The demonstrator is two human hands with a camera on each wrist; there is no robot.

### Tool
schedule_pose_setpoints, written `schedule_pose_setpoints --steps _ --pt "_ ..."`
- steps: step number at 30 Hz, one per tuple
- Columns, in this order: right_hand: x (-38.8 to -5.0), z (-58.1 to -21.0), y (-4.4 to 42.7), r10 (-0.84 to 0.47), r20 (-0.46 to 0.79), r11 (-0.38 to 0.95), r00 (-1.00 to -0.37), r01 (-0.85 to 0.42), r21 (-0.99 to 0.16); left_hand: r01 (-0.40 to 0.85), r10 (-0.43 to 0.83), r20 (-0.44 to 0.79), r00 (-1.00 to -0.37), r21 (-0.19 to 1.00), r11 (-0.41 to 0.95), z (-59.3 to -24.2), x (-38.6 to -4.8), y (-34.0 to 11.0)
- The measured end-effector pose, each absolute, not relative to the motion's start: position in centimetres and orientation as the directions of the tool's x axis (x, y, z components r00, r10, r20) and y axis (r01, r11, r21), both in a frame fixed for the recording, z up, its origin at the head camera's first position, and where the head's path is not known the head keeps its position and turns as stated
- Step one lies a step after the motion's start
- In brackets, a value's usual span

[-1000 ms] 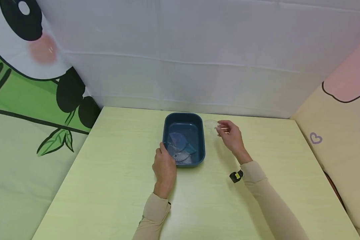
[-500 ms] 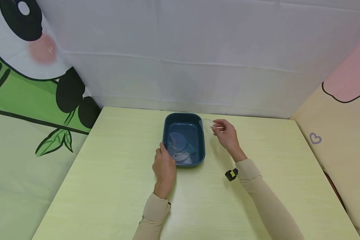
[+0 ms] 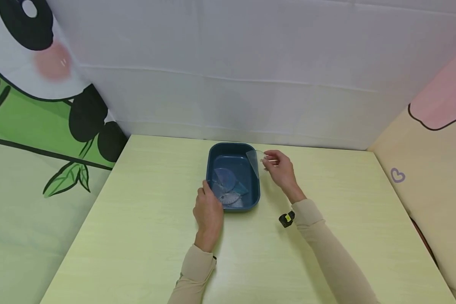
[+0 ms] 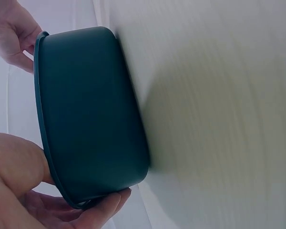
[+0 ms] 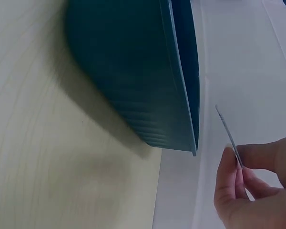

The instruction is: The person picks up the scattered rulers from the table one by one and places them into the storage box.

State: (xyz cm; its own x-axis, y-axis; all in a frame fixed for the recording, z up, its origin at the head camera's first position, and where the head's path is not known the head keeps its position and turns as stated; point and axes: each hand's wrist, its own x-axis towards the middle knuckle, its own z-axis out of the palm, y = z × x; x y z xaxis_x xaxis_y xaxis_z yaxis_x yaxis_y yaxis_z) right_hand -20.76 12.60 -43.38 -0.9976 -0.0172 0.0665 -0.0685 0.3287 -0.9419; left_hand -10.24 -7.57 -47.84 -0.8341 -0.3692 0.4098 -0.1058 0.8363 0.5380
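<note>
A deep blue plastic tray (image 3: 232,163) stands near the back edge of the table. My left hand (image 3: 208,213) grips its near left corner, thumb at the rim and fingers against the outer wall in the left wrist view. Inside lie a bluish protractor (image 3: 224,176), a clear protractor (image 3: 229,198) and a blue angular plastic piece (image 3: 241,188), overlapping. Between thumb and fingers, my right hand (image 3: 282,172) pinches another clear protractor (image 3: 253,159), held over the tray's right rim. The right wrist view catches this protractor (image 5: 225,126) edge-on, apart from the tray.
The pale wooden table (image 3: 144,219) meets a white cloth wall (image 3: 228,105) behind the tray. Printed cloths stand on the left and right sides. A small black device (image 3: 287,218) sits at my right wrist.
My right hand has moved left with the clear protractor, from beside the tray to over its right rim. The protractor has turned, showing a straight edge. My left hand and the tray stay put.
</note>
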Motion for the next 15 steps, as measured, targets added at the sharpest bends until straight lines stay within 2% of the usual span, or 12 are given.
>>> schedule_pose_setpoints --steps 15 --pt "-21.6 -43.8 11.4 -0.02 0.066 0.378 -0.998 -0.068 -0.923 -0.113 -0.369 0.41 -0.834 0.528 0.842 -47.8 -10.3 -6.9"
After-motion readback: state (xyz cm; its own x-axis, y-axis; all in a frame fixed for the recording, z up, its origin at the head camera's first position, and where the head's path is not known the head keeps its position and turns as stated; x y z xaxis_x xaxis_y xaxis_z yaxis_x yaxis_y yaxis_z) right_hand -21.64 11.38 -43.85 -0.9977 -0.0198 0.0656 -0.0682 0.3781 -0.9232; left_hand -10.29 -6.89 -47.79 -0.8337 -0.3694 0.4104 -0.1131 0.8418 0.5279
